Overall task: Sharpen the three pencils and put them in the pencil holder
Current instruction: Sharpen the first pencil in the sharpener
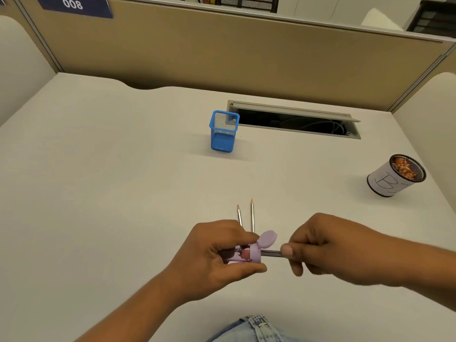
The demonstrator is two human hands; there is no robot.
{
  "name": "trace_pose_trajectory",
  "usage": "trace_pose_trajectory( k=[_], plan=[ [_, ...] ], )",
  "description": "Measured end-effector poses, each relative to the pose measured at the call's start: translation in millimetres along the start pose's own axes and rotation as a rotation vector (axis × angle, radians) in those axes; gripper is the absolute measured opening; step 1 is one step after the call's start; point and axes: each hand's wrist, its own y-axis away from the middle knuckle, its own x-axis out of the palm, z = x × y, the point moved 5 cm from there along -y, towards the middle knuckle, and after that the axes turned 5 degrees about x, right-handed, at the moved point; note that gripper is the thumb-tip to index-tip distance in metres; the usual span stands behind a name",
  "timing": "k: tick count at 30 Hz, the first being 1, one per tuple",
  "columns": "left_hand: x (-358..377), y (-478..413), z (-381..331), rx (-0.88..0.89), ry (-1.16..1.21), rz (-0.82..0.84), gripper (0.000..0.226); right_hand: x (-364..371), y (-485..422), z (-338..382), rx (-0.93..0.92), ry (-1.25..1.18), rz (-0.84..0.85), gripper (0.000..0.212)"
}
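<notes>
We are holding the purple sharpener (pixel 243 254) in our left hand (pixel 217 257), fingers curled snugly around its body with the thumb underneath, so that its opening is facing our right hand (pixel 328 248) and the barrel is staying steady against twisting. Its little round lid (pixel 268 238) is flipped up and out of the way. Our right hand is closed in a pinch on the third pencil (pixel 271 253) — thumb in front, fingers wrapped over the top — and is feeding it level into the sharpener, close to the mouth, which we judge gives the best control for turning. Only a short stretch of the pencil is showing between the two hands; its tip is hidden inside.

The other two pencils (pixel 246 215) are lying side by side on the tabletop (pixel 123 169) just beyond our left hand, points aimed away from us and looking already sharp, probably parked there to wait until all three are done. The blue mesh pencil holder (pixel 224 131) is standing well beyond the hands, upright and seemingly with nothing in it yet. Far off beyond our right hand, a labelled cup (pixel 394 177) is holding shavings — likely where the sharpener is being emptied.
</notes>
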Motion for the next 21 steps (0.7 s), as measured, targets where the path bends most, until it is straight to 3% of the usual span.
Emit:
trace_pose_trajectory(
  k=[4,11,16,21],
  plan=[
    [5.0,0.8,1.1,0.011,0.025,-0.002,0.023,3.9,-1.3,-3.0,0.096,-0.238,0.288,0.042],
    [10.6,4.7,7.8,0.109,0.035,0.026,0.025,9.8,-7.0,-12.5,0.195,-0.348,0.465,0.044],
    [8.7,2.2,15.3,0.136,0.015,0.000,0.026,10.5,-11.4,-15.3,0.201,-0.395,0.470,0.046],
    [-1.2,1.4,37.1,-0.098,0.137,-0.153,0.024,-0.6,-21.2,-17.4,0.122,-0.344,0.299,0.044]
  ],
)
